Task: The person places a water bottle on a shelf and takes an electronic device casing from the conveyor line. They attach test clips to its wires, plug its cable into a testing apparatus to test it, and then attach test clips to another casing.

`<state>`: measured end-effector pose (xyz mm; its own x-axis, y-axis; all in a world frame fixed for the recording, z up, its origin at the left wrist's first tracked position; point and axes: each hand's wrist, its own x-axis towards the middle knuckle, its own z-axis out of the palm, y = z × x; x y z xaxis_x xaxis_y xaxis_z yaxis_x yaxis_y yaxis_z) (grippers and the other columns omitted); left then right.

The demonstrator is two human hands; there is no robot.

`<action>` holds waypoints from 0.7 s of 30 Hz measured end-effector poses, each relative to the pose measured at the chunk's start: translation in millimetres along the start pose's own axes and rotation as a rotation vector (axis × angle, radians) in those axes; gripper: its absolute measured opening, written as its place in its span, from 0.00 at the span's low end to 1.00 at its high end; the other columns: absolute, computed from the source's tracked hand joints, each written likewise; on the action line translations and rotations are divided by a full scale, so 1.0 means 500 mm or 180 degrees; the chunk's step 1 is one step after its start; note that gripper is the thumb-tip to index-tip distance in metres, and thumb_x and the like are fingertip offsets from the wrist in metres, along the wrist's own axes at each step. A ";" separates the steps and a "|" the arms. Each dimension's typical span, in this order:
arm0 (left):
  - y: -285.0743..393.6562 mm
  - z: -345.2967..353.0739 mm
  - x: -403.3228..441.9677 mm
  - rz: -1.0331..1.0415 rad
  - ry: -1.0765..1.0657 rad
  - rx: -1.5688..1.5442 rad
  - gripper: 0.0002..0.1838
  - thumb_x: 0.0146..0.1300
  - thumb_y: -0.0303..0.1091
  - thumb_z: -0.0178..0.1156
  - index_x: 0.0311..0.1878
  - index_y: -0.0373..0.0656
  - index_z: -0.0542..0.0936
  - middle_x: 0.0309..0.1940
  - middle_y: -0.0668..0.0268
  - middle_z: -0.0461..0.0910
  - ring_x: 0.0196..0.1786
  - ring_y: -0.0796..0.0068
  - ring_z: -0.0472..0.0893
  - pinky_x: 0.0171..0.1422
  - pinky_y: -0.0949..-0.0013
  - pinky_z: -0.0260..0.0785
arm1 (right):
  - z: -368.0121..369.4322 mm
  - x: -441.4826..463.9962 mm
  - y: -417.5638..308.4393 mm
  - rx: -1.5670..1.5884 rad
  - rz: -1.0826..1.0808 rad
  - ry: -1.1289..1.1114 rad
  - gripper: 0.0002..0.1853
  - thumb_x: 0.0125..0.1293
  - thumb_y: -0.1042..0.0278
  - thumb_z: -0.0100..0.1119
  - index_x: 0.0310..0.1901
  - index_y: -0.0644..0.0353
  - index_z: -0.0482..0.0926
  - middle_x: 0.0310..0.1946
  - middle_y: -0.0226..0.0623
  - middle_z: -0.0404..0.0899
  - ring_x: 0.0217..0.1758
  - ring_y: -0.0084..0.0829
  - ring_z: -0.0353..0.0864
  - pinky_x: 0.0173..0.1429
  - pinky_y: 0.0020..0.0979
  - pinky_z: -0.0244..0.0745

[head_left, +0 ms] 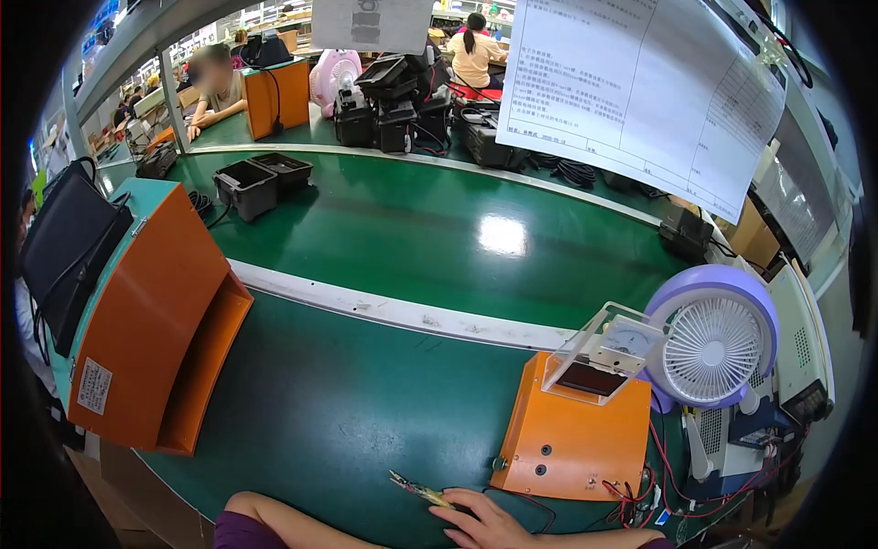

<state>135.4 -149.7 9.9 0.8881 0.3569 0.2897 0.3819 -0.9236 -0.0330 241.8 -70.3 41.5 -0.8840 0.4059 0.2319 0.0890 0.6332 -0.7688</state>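
My right hand (487, 523) is at the bottom edge, its fingers loosely bent around the end of slim pliers with yellow handles (422, 491). The pliers' narrow tip points up and left over the dark green tabletop (357, 393). Of my left side only the bare forearm (283, 519) and a purple sleeve show at the bottom; the left hand lies outside the picture. Just right of my right hand stands an orange box (576, 448) with sockets on its front, and a panel meter (631, 339) in a clear frame rests on top.
A purple fan (712, 348) stands at the right, with red and black wires (631, 499) below it. At the left is a large orange stand (146, 311). Open black cases (247, 188) sit on the green belt (412, 220). A printed sheet (640, 101) hangs above; another person (218, 87) sits beyond.
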 end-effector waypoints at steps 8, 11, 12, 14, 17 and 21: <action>-0.002 -0.017 0.003 0.0086 -0.0149 0.0221 0.32 0.54 0.38 0.47 0.64 0.41 0.63 0.70 0.59 0.48 0.74 0.64 0.41 0.76 0.56 0.27 | -0.002 0.005 -0.002 0.0026 -0.0005 0.0082 0.27 0.50 0.85 0.56 0.54 0.57 0.70 0.54 0.44 0.61 0.59 0.46 0.64 0.58 0.36 0.67; -0.003 -0.019 0.003 0.0080 -0.0102 0.0217 0.32 0.53 0.38 0.47 0.65 0.40 0.62 0.70 0.59 0.47 0.74 0.64 0.41 0.76 0.57 0.27 | -0.002 0.005 0.000 0.0026 -0.0012 0.0060 0.27 0.50 0.84 0.57 0.54 0.57 0.70 0.54 0.44 0.61 0.59 0.46 0.64 0.58 0.36 0.66; -0.004 -0.021 0.004 0.0110 -0.0127 0.0245 0.32 0.53 0.38 0.47 0.65 0.40 0.62 0.70 0.58 0.47 0.74 0.64 0.41 0.76 0.57 0.26 | -0.003 0.005 0.000 0.0032 -0.0005 0.0067 0.27 0.50 0.84 0.57 0.54 0.57 0.70 0.54 0.44 0.61 0.59 0.46 0.64 0.58 0.36 0.66; -0.005 -0.024 0.004 0.0109 -0.0133 0.0211 0.33 0.53 0.39 0.46 0.65 0.39 0.61 0.70 0.58 0.47 0.74 0.64 0.41 0.76 0.57 0.26 | -0.005 0.004 -0.002 0.0068 0.0040 0.0035 0.28 0.50 0.84 0.57 0.55 0.56 0.70 0.54 0.44 0.62 0.59 0.46 0.63 0.58 0.37 0.66; -0.002 -0.017 0.004 0.0082 -0.0106 0.0270 0.34 0.53 0.41 0.46 0.65 0.38 0.60 0.70 0.57 0.47 0.73 0.64 0.41 0.76 0.57 0.26 | -0.005 0.005 -0.001 0.0039 0.0003 0.0035 0.28 0.50 0.84 0.57 0.55 0.56 0.69 0.54 0.44 0.62 0.59 0.47 0.63 0.58 0.37 0.66; -0.004 -0.019 0.004 0.0085 -0.0125 0.0247 0.35 0.54 0.43 0.44 0.65 0.37 0.59 0.70 0.56 0.48 0.73 0.64 0.42 0.76 0.57 0.27 | -0.005 0.005 -0.001 -0.0031 -0.0045 0.0052 0.29 0.49 0.84 0.57 0.56 0.56 0.68 0.54 0.44 0.62 0.59 0.47 0.64 0.58 0.37 0.67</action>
<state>134.0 -148.5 19.5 0.9071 0.3388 0.2499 0.3751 -0.9198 -0.1147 240.9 -68.1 44.1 -0.8776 0.4076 0.2525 0.0812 0.6452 -0.7597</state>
